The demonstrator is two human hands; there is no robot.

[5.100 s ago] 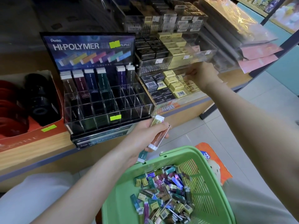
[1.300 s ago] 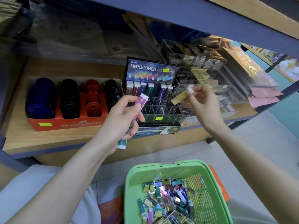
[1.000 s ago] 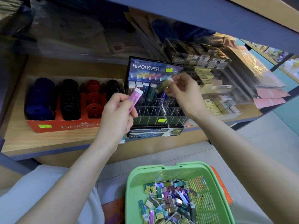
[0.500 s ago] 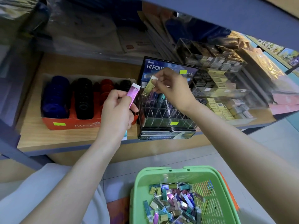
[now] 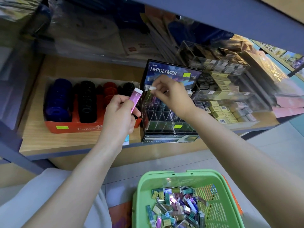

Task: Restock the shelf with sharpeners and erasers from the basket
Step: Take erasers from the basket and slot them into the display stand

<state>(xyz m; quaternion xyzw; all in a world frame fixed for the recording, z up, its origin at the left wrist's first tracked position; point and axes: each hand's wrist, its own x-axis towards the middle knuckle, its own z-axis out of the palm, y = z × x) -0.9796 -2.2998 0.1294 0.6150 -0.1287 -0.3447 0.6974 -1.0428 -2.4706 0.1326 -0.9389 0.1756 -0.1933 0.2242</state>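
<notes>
My left hand (image 5: 119,117) grips a pink slim eraser (image 5: 135,98) upright, with a teal one (image 5: 126,140) sticking out below the palm. My right hand (image 5: 171,96) pinches the white tip of an eraser (image 5: 152,88) that stands in the back-left slots of the black Hi-Polymer display rack (image 5: 167,116) on the wooden shelf (image 5: 79,140). The green basket (image 5: 148,180) below holds several loose coloured erasers (image 5: 176,206).
A red Faber-Castell box (image 5: 69,127) of blue, black and red round sharpeners stands left of the rack. Clear trays (image 5: 230,99) of boxed erasers fill the shelf to the right. Another shelf board (image 5: 213,15) hangs low overhead.
My right hand has carried its eraser left and down into the rack's back-left slots. The left hand stays raised with the pink eraser.
</notes>
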